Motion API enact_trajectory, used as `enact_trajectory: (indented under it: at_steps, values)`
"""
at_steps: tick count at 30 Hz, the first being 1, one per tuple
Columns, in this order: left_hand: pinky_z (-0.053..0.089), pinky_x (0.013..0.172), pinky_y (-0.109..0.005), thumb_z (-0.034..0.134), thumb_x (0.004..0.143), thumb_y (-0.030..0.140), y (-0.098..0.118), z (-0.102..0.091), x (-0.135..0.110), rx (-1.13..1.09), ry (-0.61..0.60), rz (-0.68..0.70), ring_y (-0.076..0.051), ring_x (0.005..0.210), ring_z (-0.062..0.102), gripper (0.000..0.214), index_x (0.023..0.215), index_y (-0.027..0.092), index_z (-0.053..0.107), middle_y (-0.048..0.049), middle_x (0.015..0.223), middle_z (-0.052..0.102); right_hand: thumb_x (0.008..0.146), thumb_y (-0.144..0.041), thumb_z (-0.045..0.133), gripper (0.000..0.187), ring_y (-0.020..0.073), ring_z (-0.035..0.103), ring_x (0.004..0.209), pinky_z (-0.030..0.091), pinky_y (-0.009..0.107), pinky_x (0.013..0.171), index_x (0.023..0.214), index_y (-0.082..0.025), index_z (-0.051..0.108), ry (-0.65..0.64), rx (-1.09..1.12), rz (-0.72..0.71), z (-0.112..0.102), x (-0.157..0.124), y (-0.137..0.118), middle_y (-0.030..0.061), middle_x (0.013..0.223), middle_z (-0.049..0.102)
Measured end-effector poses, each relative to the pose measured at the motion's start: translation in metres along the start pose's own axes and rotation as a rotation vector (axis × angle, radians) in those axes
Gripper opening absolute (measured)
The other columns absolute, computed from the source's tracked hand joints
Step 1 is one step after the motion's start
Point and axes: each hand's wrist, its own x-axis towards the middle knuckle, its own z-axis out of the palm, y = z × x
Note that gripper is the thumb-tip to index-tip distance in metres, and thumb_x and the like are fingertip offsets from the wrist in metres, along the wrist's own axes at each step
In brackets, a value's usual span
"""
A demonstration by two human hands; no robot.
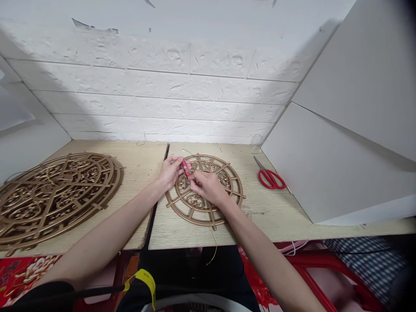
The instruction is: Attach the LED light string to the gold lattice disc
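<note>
A round gold openwork disc [227,190] lies flat on the wooden table [269,216] in front of me. Both hands hover over its upper left part. My left hand [170,171] pinches a small red piece [185,168] between thumb and fingers. My right hand [208,186] has its fingers curled and pinched at the lower end of the same red piece. A thin yellow wire [215,247] runs from under my right hand across the disc and hangs over the table's front edge.
A stack of larger gold openwork discs [55,195] lies on the left table. Red-handled scissors [269,177] rest to the right of the disc. A white panel [344,173] walls the right side; a white brick wall [162,95] stands behind. A gap [159,190] splits the two tabletops.
</note>
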Motion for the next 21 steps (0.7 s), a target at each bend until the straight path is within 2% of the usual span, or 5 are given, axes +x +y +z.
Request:
enact_trajectory:
  at_steps: [5,14,21]
  values:
    - [0.054,0.062,-0.027,0.054,0.082,0.012,0.0016,0.0028,-0.0020,0.007,0.010,-0.003,-0.013,0.058,0.064,0.009,0.080,0.014,0.046,-0.0057,0.066,0.065,0.085,-0.014,0.048,0.010,0.0118,0.051,0.057,0.037,0.021,0.056,0.082,-0.016,0.056,0.023,-0.013,0.004,0.0009,-0.0006,0.0009,0.0013,0.067,0.058]
    - [0.054,0.060,-0.027,0.061,0.080,0.016,-0.0001,0.0027,-0.0026,0.009,-0.003,0.028,-0.014,0.060,0.064,0.017,0.079,0.016,0.044,-0.0042,0.067,0.064,0.084,-0.014,0.048,0.009,0.0124,0.052,0.059,0.038,0.022,0.057,0.082,-0.015,0.056,0.079,0.007,0.005,0.0007,-0.0009,0.0019,0.0019,0.068,0.059]
    - [0.054,0.059,-0.027,0.060,0.080,0.017,-0.0030,-0.0027,0.0025,-0.030,0.000,0.056,-0.015,0.060,0.065,0.016,0.080,0.015,0.045,-0.0054,0.067,0.065,0.085,-0.016,0.052,0.008,0.0123,0.056,0.062,0.041,0.021,0.058,0.088,-0.017,0.059,0.080,0.195,0.145,-0.0007,0.0013,0.0019,0.0007,0.072,0.062]
